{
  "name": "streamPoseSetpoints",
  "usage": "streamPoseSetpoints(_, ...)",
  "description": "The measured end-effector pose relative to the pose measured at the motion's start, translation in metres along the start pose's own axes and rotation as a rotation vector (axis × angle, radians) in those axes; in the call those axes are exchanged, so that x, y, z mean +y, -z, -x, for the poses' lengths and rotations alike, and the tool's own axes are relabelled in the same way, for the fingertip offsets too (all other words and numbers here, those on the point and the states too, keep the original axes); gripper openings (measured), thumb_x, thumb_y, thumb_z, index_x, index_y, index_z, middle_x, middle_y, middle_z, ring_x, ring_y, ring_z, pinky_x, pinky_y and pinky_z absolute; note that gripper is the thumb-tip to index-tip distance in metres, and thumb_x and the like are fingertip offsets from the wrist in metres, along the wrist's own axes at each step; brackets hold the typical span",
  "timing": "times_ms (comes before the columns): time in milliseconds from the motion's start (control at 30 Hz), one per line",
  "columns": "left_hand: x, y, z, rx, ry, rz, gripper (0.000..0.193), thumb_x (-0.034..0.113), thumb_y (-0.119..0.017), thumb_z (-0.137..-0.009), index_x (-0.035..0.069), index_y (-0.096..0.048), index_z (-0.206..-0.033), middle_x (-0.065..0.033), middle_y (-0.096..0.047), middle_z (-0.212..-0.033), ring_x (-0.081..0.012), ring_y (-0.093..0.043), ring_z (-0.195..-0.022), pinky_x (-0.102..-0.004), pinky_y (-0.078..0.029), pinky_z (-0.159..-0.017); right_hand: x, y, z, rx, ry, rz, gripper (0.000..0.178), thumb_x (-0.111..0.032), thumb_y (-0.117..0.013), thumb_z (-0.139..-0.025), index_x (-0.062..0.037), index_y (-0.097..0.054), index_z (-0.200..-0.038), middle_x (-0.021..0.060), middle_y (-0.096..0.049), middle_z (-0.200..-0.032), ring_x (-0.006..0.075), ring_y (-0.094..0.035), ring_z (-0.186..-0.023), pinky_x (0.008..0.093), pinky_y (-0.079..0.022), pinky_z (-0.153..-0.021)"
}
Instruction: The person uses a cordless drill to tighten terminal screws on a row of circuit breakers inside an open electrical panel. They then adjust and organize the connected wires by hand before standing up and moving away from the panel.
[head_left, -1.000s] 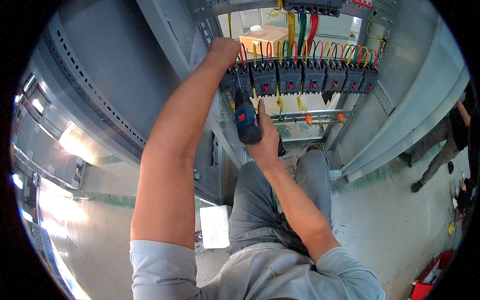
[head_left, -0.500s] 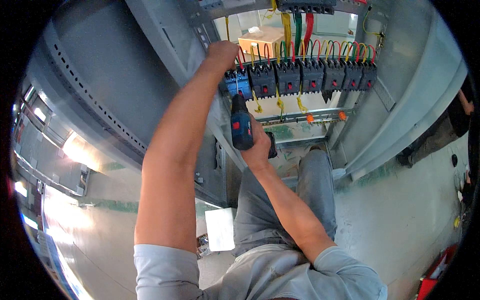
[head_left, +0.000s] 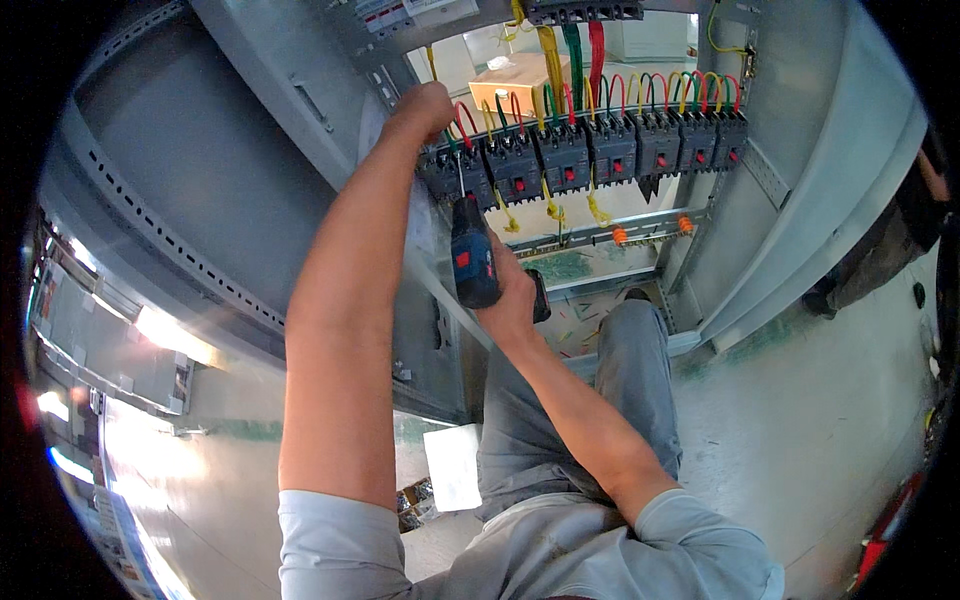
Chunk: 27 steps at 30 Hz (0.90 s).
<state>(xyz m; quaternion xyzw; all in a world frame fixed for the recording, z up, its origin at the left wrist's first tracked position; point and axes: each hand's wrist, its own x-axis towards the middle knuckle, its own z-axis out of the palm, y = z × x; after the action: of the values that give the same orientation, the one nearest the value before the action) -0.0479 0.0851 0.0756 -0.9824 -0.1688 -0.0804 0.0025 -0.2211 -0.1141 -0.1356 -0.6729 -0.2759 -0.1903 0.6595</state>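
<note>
The right hand (head_left: 514,295) is gripping the drill (head_left: 474,262); for the left hand (head_left: 425,108), I cannot tell. Tilting could be making the bit (head_left: 461,178) slip across the leftmost breaker (head_left: 478,180).

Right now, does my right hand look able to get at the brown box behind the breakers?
Probably not: your right hand is wrapped around the power drill, and the row of breakers stands between it and the brown box.

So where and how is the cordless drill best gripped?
Likely by the handle of the drill, from the right: its bit points toward the row of breakers, and its dark base juts rightward past the right hand, which covers the handle.
</note>
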Motion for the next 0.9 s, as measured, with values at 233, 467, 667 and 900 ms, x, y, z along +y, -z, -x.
streamPoseSetpoints(233, -0.011, -0.002, -0.004, -0.032, -0.071, -0.074, 0.026, 0.013, -0.06, -0.089, -0.007, -0.074, -0.096, -0.0248, -0.075, -0.085, -0.0312, -0.076, -0.068, -0.0422, -0.061, -0.068, -0.009, -0.002, 0.001, -0.041, -0.036, -0.1, 0.073, -0.011, -0.079, -0.078, 0.0002, -0.051, -0.145, 0.0267, -0.068, -0.12, 0.0396, -0.07, -0.107, 0.0395, -0.054, -0.09)
streamPoseSetpoints(467, -0.006, -0.002, 0.001, -0.018, -0.019, 0.172, 0.03, 0.016, -0.057, -0.091, -0.01, -0.073, -0.087, -0.025, -0.073, -0.075, -0.0329, -0.075, -0.063, -0.0454, -0.061, -0.059, -0.009, -0.003, -0.003, -0.027, -0.051, -0.082, 0.078, -0.009, -0.082, -0.075, 0.0, -0.051, -0.145, 0.0254, -0.069, -0.12, 0.0364, -0.07, -0.112, 0.0374, -0.054, -0.092)
streamPoseSetpoints(667, 0.004, -0.001, 0.006, -0.004, -0.008, 0.198, 0.026, 0.013, -0.06, -0.088, -0.01, -0.073, -0.085, -0.025, -0.072, -0.074, -0.0326, -0.075, -0.063, -0.0449, -0.061, -0.059, 0.0, -0.005, -0.005, -0.006, -0.022, -0.101, 0.077, -0.009, -0.082, -0.075, -0.0005, -0.052, -0.145, 0.025, -0.07, -0.12, 0.0365, -0.07, -0.111, 0.0376, -0.054, -0.093)
streamPoseSetpoints(900, -0.024, -0.005, -0.016, -0.053, -0.231, -0.229, 0.023, 0.014, -0.064, -0.084, -0.007, -0.075, -0.085, -0.0249, -0.074, -0.086, -0.0315, -0.076, -0.073, -0.0438, -0.061, -0.069, -0.014, -0.001, -0.006, -0.029, -0.046, -0.084, 0.071, -0.015, -0.077, -0.081, -0.0086, -0.052, -0.147, 0.0245, -0.069, -0.121, 0.0426, -0.068, -0.109, 0.0439, -0.056, -0.091)
